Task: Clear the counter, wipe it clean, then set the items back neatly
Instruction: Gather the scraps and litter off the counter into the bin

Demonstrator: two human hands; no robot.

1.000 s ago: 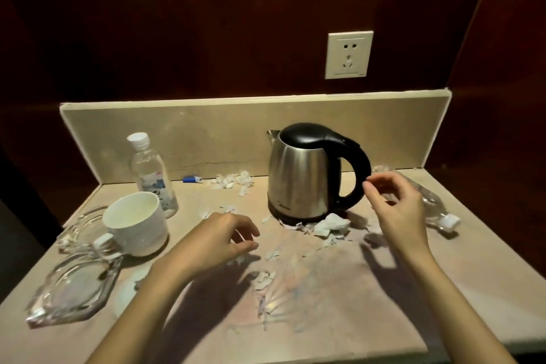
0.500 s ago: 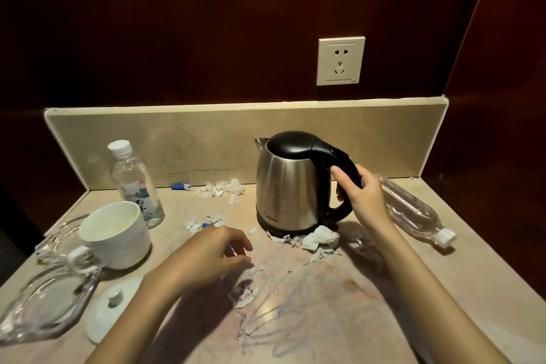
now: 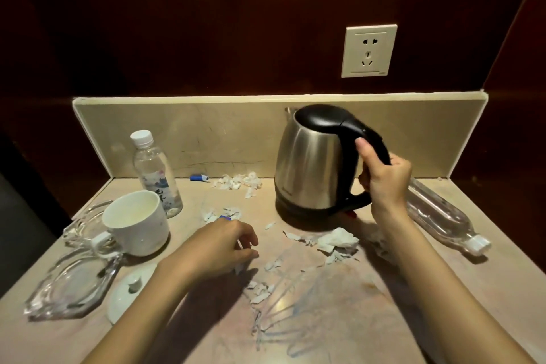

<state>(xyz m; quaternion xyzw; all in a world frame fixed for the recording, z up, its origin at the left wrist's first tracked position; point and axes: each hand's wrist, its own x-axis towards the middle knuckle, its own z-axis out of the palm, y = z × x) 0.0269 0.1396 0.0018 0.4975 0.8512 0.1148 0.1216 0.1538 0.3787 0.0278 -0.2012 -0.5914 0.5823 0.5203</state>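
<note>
Clearly, the kettle (image 3: 310, 162) is gripped by the right hand (image 3: 384, 180), whose fingers are wrapped round the black handle, thumb laid along its upper curve. It is tilted, its top leaning back and to the right, and it is seen above its dark base at the rear right of the counter (image 3: 413, 289); whether it has left the base cannot be told. The left hand (image 3: 218, 248) is held low over the counter's middle with fingers loosely curled (nothing is seen held in it).

An upright bottle (image 3: 155, 174) with a white cap is placed at the rear left; it is clear, and how full it is cannot be judged. Just in front of it a white cup (image 3: 136, 223) is set, its pale inside showing no visible liquid. The cup is bordered on the left by a glass ashtray (image 3: 84, 223), and a second ashtray (image 3: 69, 287) is found nearer the front edge; both appear to hold nothing. A white lid (image 3: 130, 289) is laid knob-up beside the second ashtray.

A second clear bottle (image 3: 443, 219) is laid on its side at the right, cap toward the front, just beside the right wrist.

Torn paper scraps (image 3: 236, 182) are scattered by the backsplash and across the middle, with a crumpled tissue (image 3: 336, 241) in front of the kettle. A small blue object (image 3: 199, 177) is left near the back wall. Blue scribbles (image 3: 280, 322) are marked on the counter's front. A socket (image 3: 368, 51) is mounted on the wall above.
</note>
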